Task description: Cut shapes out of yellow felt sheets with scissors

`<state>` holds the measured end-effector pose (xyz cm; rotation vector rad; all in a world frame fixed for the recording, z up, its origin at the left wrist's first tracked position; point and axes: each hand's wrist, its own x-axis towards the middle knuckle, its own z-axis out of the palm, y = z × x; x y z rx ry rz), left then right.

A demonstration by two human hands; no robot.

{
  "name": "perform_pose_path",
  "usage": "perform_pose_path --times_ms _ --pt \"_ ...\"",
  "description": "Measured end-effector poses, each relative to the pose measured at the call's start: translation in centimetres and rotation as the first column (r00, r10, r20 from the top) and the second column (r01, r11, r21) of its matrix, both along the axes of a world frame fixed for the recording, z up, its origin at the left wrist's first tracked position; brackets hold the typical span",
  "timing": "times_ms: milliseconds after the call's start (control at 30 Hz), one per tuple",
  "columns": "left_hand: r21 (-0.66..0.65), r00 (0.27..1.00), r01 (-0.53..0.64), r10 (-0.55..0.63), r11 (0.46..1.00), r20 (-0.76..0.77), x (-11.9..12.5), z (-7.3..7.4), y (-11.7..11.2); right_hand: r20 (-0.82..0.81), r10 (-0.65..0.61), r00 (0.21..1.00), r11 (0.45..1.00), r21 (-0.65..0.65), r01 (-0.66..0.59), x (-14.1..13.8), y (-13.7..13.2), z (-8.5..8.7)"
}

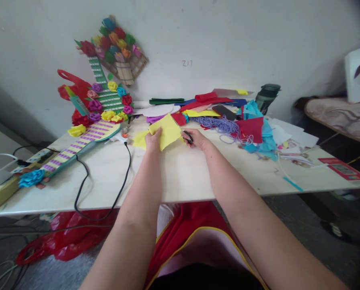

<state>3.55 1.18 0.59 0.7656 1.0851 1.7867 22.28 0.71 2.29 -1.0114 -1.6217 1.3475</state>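
Observation:
A yellow sheet (pixel 169 131), paper or felt, is pinched by its left edge in my left hand (pixel 153 140) and tilted up above the table. My right hand (pixel 196 139) is closed round the black handles of a pair of scissors (pixel 188 137). Its blades lie at the sheet's right edge and are mostly hidden, so how far they are apart I cannot tell. Another yellow piece (pixel 139 139) lies on the table behind my left hand.
Coloured sheets (pixel 210 98), purple yarn (pixel 219 124) and a dark bottle (pixel 267 98) line the back of the table (pixel 186 181). A flower-covered craft (pixel 107 98) and a glue gun (pixel 118 137) with a black cord stand left. Blue and red scraps (pixel 250 129) lie right.

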Motion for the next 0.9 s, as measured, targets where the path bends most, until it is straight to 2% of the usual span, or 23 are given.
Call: perform_pose_path --times_ms 333,500,900 --pt "-0.015 1.000 -0.011 0.012 1.000 0.024 0.19 0.44 -0.30 -0.020 -0.008 1.000 1.000 0.012 0.008 -0.24 -0.19 0.17" --pt "0.018 0.999 0.036 -0.036 0.999 0.020 0.36 0.62 -0.64 0.001 0.037 0.999 0.999 -0.002 -0.037 0.01 -0.68 0.55" --pt "0.042 0.994 0.109 -0.108 0.993 -0.020 0.36 0.50 -0.78 -0.032 0.017 0.999 1.000 0.009 -0.017 0.21 -0.77 0.72"
